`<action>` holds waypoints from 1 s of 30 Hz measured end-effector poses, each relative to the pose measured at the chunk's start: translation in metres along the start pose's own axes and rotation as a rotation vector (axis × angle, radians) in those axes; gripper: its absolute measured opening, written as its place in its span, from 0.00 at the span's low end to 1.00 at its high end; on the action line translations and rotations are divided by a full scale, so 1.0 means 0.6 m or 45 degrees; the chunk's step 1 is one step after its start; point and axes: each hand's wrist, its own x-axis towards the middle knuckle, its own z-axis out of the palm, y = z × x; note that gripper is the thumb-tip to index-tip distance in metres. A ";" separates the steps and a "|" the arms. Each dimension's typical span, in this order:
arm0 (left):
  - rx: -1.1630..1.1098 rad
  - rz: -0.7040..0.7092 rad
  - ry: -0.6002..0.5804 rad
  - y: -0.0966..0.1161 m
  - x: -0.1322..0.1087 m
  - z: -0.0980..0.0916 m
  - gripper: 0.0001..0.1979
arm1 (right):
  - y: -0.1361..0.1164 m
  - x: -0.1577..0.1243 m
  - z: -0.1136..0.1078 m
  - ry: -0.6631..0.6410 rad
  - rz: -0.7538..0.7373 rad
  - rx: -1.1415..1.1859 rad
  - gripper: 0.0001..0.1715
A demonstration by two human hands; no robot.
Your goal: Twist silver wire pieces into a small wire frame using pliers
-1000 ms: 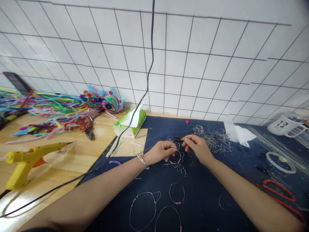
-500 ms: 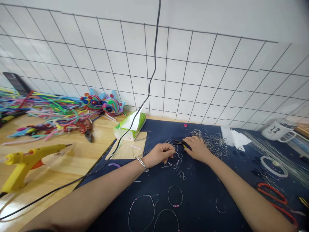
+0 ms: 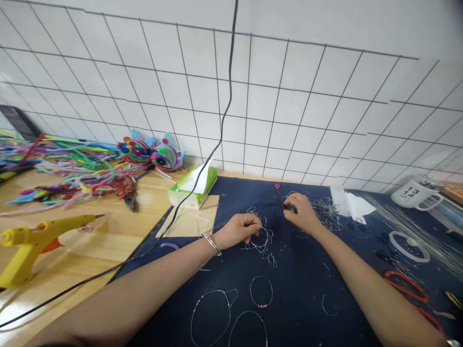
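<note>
My left hand, with a silver bangle at the wrist, is closed in a pinch on a wire loop with small pink beads. More thin wire lies tangled around its fingertips. To the right, my right hand is curled around small pliers; only dark metal and a bit of yellow handle show between the fingers. A heap of tangled wire lies beside that hand. Nearer me on the dark mat are a small beaded wire ring and a larger beaded ring.
A tissue box and a yellow glue gun stand left, near colourful pipe cleaners. A black cable hangs across the view. Red-handled scissors, a white ring, straight wires and a mug are right.
My right hand has lifted the pliers from beside the left hand and curled its fingers round them, shifting slightly right and away from me. The left hand keeps its pinch on the beaded loop.
</note>
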 end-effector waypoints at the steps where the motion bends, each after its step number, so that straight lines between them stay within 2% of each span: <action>1: -0.004 -0.006 -0.006 0.001 0.000 0.000 0.12 | 0.008 0.003 -0.006 0.021 0.045 0.141 0.11; 6: -0.002 -0.007 -0.013 -0.001 0.001 0.000 0.13 | 0.024 0.005 -0.015 0.143 0.375 0.829 0.18; 8: -0.003 -0.004 -0.010 -0.005 0.002 0.001 0.13 | 0.021 0.003 -0.013 0.185 0.444 1.015 0.20; 12: -0.002 -0.010 0.007 -0.011 0.003 0.001 0.14 | 0.011 0.001 -0.024 0.381 0.393 1.016 0.20; 14: -0.009 -0.007 0.012 -0.011 0.003 0.001 0.14 | 0.005 -0.002 -0.032 0.405 0.366 0.948 0.21; 17: -0.018 0.003 0.022 -0.008 0.003 0.000 0.15 | -0.009 -0.008 -0.031 0.243 0.338 0.759 0.19; 20: -0.024 0.016 0.034 -0.006 0.002 -0.001 0.15 | -0.029 -0.015 -0.013 0.099 0.270 0.565 0.15; 23: -0.038 0.030 0.046 -0.006 0.001 -0.001 0.14 | -0.045 -0.019 0.007 -0.008 0.277 0.620 0.14; 28: -0.073 0.026 0.035 -0.006 0.001 -0.001 0.13 | -0.049 -0.021 0.023 -0.285 0.208 0.790 0.13; 30: -0.087 0.025 0.032 -0.006 0.002 -0.001 0.13 | -0.051 -0.022 0.023 -0.313 0.169 0.732 0.12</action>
